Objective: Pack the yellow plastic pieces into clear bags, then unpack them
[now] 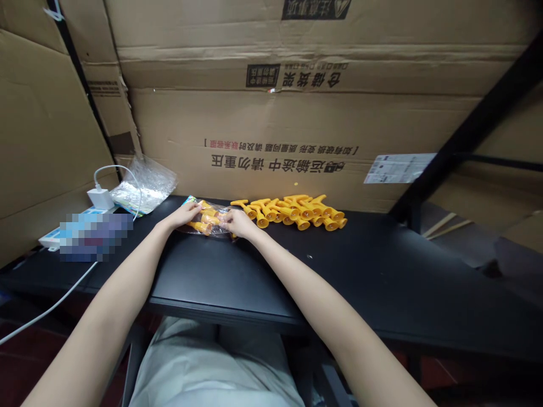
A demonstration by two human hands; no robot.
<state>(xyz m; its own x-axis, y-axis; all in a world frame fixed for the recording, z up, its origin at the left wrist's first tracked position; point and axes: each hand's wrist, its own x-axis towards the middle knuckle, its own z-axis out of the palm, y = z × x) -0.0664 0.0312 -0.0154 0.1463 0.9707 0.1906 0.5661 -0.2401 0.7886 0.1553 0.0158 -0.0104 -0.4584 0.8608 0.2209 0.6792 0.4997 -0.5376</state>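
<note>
A clear plastic bag (218,230) with several yellow plastic pieces (200,227) in it lies on the black table, a coloured label at its upper left. My left hand (186,213) grips the bag's left side, fingers closed at its upper edge. On the bag's right side is my right hand (238,222), its fingers bent and closed on the plastic near the yellow pieces. Just right of it lies a pile of yellow T-shaped pieces with cup-like ends (297,213). My fingers hide part of the bag.
At the left, clear plastic bags (146,183) lean against the cardboard. Below them stand a white charger (100,198) with a cable and a power strip (51,237) beside a blurred-out object. A cardboard wall (254,118) rises behind the black table (220,277).
</note>
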